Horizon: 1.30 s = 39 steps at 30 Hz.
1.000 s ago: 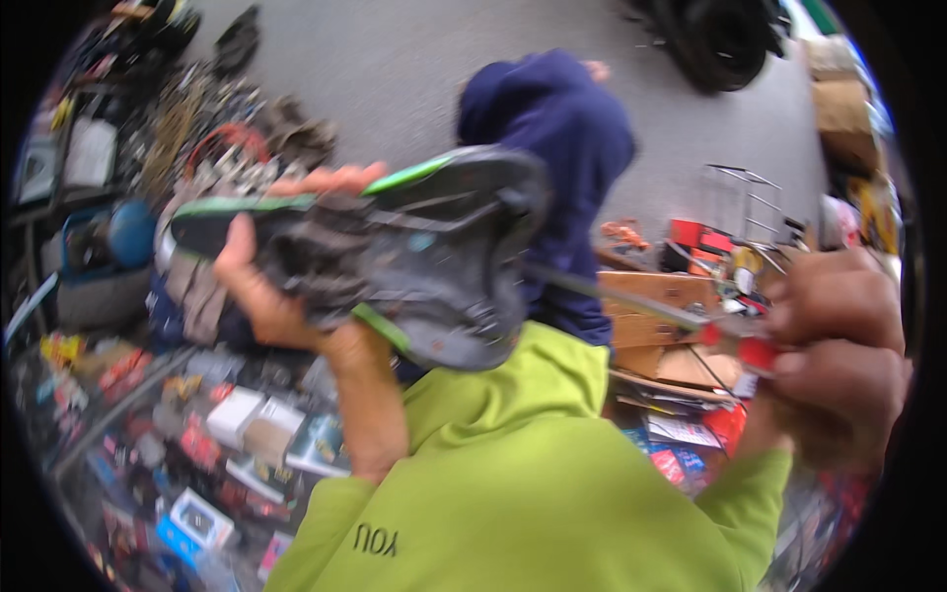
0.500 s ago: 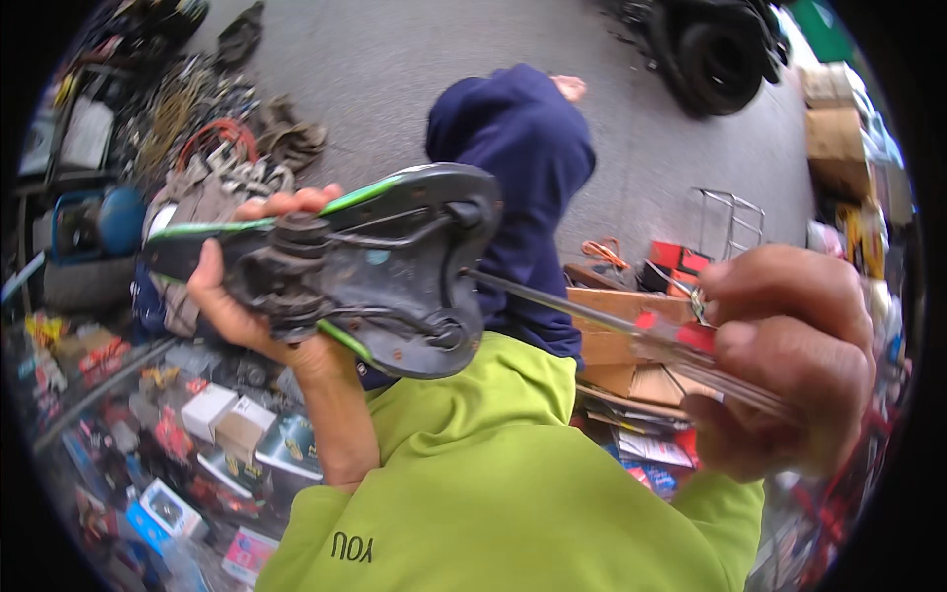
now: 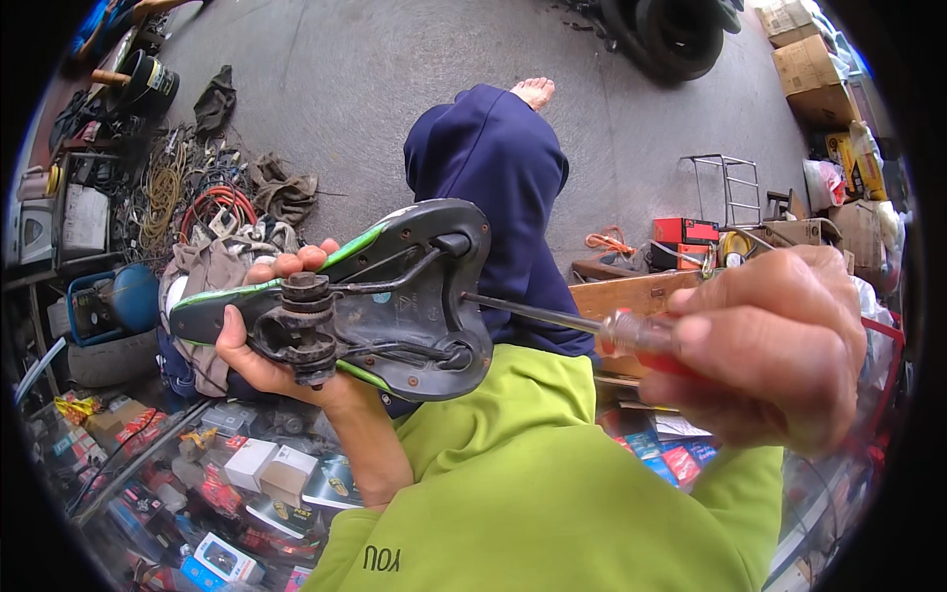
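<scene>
A black bicycle saddle with green edging (image 3: 409, 306) lies underside up in front of me, its rails and rusty clamp showing. My left hand (image 3: 271, 340) grips it around the narrow nose, thumb on the near side and fingers over the far edge. In my right hand (image 3: 779, 345) is a screwdriver (image 3: 552, 316) with a clear and red handle, fingers wrapped round it. The screwdriver's shaft points left, and its tip meets the notch in the saddle's wide rear edge. Small screws or staples dot the saddle's rim.
To the left are coiled cables (image 3: 163, 192), rags and a blue container (image 3: 133, 296). Small boxes (image 3: 266, 464) crowd a glass-topped case at lower left. Black tyres (image 3: 676, 39) sit far right, with cardboard boxes (image 3: 809, 74) and a metal rack (image 3: 725, 187) nearby.
The saddle sits slightly lower in the picture, as the whole view has shifted. My right hand has turned around the screwdriver handle, while the tip stays at the saddle's rear edge.
</scene>
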Motion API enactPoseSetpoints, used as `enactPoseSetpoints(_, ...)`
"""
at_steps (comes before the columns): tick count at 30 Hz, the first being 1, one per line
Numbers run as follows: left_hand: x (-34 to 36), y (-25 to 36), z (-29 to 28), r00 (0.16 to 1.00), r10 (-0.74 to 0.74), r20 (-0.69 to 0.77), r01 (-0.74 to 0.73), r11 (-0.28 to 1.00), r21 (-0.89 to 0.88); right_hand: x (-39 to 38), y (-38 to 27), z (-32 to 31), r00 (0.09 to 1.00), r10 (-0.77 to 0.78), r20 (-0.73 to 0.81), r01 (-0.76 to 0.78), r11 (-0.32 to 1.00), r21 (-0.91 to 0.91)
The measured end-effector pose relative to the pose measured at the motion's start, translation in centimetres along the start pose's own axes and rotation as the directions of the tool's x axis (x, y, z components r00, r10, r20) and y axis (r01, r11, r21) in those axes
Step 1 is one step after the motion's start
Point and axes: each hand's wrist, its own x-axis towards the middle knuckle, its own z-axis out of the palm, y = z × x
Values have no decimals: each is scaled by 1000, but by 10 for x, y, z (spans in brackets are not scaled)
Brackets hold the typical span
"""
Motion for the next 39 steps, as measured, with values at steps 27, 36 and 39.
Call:
enactPoseSetpoints(27, 2, 1, 1, 999, 32, 13, -33, 997, 71, -5, -10, 23, 974, 124, -188, -98, 985, 143)
enactPoseSetpoints(36, 2, 0, 0, 1000, 5, 31, -6, 1000, 26, 1, -19, 14, 987, 142, -78, -151, 983, -109)
enactPoseSetpoints(39, 2, 0, 0, 1000, 3, 29, -2, 1000, -15, -2, -17, 17, 982, 151, -113, -160, 984, -72)
